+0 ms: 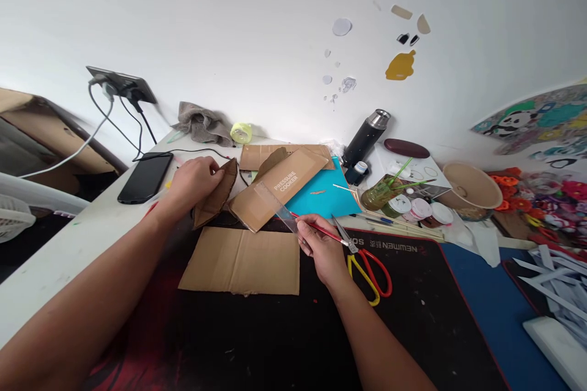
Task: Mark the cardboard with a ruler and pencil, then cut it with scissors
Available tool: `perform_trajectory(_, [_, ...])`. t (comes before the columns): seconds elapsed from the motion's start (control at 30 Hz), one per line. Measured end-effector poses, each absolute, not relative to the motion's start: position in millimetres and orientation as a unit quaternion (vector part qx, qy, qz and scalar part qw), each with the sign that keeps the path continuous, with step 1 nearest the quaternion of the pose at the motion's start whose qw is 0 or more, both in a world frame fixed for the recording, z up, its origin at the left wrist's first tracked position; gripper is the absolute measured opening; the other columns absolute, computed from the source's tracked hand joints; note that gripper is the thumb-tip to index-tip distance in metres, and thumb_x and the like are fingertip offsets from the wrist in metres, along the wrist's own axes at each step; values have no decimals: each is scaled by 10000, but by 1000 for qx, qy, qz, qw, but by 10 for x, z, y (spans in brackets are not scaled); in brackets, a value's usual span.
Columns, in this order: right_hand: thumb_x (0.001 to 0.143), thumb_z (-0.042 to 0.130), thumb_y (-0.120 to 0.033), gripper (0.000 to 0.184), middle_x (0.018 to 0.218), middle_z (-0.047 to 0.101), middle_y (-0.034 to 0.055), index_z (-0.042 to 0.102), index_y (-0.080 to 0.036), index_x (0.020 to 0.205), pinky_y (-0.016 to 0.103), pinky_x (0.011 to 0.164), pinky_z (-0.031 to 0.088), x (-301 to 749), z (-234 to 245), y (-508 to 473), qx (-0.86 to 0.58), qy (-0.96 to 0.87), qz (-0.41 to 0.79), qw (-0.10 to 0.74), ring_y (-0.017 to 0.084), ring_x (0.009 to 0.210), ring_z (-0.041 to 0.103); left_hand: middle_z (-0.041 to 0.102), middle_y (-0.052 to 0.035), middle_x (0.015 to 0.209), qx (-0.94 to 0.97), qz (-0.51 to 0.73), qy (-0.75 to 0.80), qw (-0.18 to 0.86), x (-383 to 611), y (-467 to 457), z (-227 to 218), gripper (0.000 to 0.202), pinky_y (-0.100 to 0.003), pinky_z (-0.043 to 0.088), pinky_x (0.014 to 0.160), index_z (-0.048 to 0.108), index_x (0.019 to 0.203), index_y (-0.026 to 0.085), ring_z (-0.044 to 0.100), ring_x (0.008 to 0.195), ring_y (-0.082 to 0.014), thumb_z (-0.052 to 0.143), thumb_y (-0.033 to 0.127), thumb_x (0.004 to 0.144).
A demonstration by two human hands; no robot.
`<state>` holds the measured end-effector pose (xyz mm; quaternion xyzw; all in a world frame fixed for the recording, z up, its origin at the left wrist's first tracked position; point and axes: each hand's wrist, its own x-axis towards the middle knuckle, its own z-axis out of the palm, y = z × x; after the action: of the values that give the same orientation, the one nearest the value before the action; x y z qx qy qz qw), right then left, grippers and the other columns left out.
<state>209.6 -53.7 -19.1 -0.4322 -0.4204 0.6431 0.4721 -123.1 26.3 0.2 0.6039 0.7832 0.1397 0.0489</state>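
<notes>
My left hand point(196, 180) is closed at the edge of a folded brown cardboard piece point(215, 195); some of its fingertips are hidden. In my right hand point(321, 247) are a clear ruler point(275, 203) and a slim red pen point(328, 232). The ruler's far end lies over a cardboard strip point(300, 180) printed "PRESSURE COOKER". Nearer me, a creased cardboard rectangle point(243, 261) lies flat on the black mat point(257, 342). Scissors point(367, 269) with one red and one yellow handle rest just right of my right hand.
Blue paper point(316, 195) and another cardboard piece point(257, 157) lie behind. A black flask point(367, 137), a green-stained jar point(380, 195) and paint pots stand at the back right. A phone point(145, 177), grey cloth point(204, 122) and tape roll point(241, 132) are on the left.
</notes>
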Motion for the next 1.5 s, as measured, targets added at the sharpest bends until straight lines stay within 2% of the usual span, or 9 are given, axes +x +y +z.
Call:
perform_trajectory(0.23, [805, 916, -606, 444, 645, 566, -28, 753, -205, 905, 233, 466, 294, 2111, -152, -548, -428, -422, 638, 481, 119, 569, 469, 759, -36, 876, 539, 232, 802, 115, -1234, 97, 463, 158, -334, 421, 717, 601, 939, 237, 677, 869, -266, 648, 369, 867])
perform_trajectory(0.37, [814, 906, -595, 426, 644, 571, -27, 757, -208, 914, 233, 457, 281, 2111, -152, -549, -423, -422, 635, 489, 118, 556, 457, 674, 43, 647, 505, 292, 787, 202, -1212, -20, 536, 143, -308, 458, 660, 545, 931, 240, 661, 680, -207, 634, 328, 860])
perform_trajectory(0.43, [804, 912, -594, 430, 645, 579, -25, 759, -208, 914, 231, 456, 278, 2111, -155, -541, -421, -419, 634, 495, 116, 551, 454, 646, 52, 623, 496, 328, 764, 250, -1170, -83, 500, 160, -306, 490, 638, 528, 974, 237, 653, 632, -194, 604, 341, 879])
perform_trajectory(0.57, [799, 914, -602, 438, 643, 577, -27, 762, -206, 904, 228, 452, 275, 2111, -161, -532, -415, -421, 632, 501, 112, 546, 449, 657, 36, 744, 496, 376, 707, 336, -1041, -214, 403, 342, -305, 518, 578, 555, 1131, 211, 631, 600, -172, 604, 451, 892])
perform_trajectory(0.77, [812, 905, -608, 430, 640, 571, -29, 771, -214, 918, 238, 472, 329, 2113, -158, -563, -417, -450, 621, 487, 128, 570, 488, 683, 2, 752, 503, 369, 653, 429, -776, -376, 341, 420, -318, 537, 539, 684, 982, 203, 635, 568, -178, 743, 581, 808])
perform_trajectory(0.9, [851, 869, -590, 377, 658, 604, -17, 785, -231, 928, 273, 527, 424, 2103, -155, -583, -429, -502, 583, 474, 159, 607, 554, 659, 9, 707, 486, 369, 600, 518, -578, -465, 317, 437, -307, 554, 544, 721, 965, 206, 635, 572, -172, 825, 593, 789])
perform_trajectory(1.13, [931, 791, -480, 228, 814, 766, 34, 785, -252, 921, 343, 718, 567, 2101, -151, -597, -438, -575, 497, 481, 216, 749, 693, 727, -27, 855, 427, 401, 540, 604, -357, -610, 237, 451, -313, 606, 603, 756, 1009, 193, 649, 607, -152, 892, 553, 774])
perform_trajectory(1.23, [939, 775, -456, 204, 912, 811, 52, 790, -253, 924, 361, 791, 588, 2111, -165, -596, -448, -586, 478, 477, 237, 833, 734, 741, -36, 908, 422, 402, 530, 615, -329, -656, 209, 435, -321, 617, 626, 771, 1053, 197, 652, 612, -147, 884, 533, 800])
perform_trajectory(1.5, [960, 766, -421, 170, 938, 825, 60, 794, -257, 925, 366, 812, 592, 2096, -185, -616, -450, -610, 449, 472, 263, 905, 768, 757, -54, 994, 429, 383, 527, 626, -342, -721, 254, 512, -326, 635, 653, 789, 1095, 206, 669, 625, -145, 944, 555, 754])
